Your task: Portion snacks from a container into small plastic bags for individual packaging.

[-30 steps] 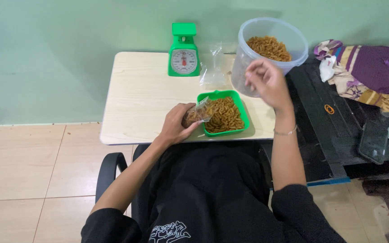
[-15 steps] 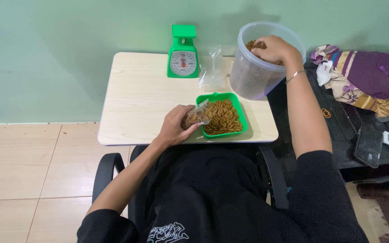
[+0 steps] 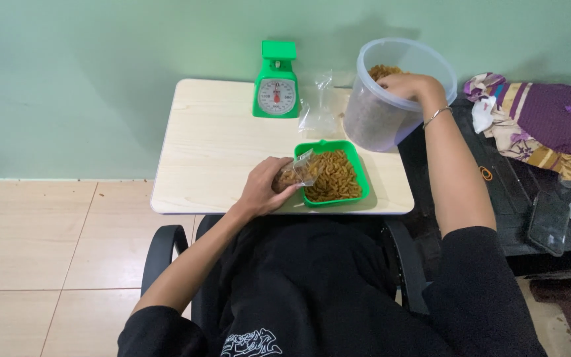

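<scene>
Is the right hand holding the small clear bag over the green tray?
No, the right hand reaches into the big tub; the left hand holds the bag.

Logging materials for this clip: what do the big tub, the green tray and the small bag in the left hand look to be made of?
Big tub: translucent plastic, slightly frosted; contents show dimly through the wall.
Green tray: opaque plastic, smooth with a mild sheen, moulded rim.
Small bag in the left hand: thin clear plastic film, crinkled and glinting, brown snack visible inside.
The right hand reaches into the tub.
</scene>
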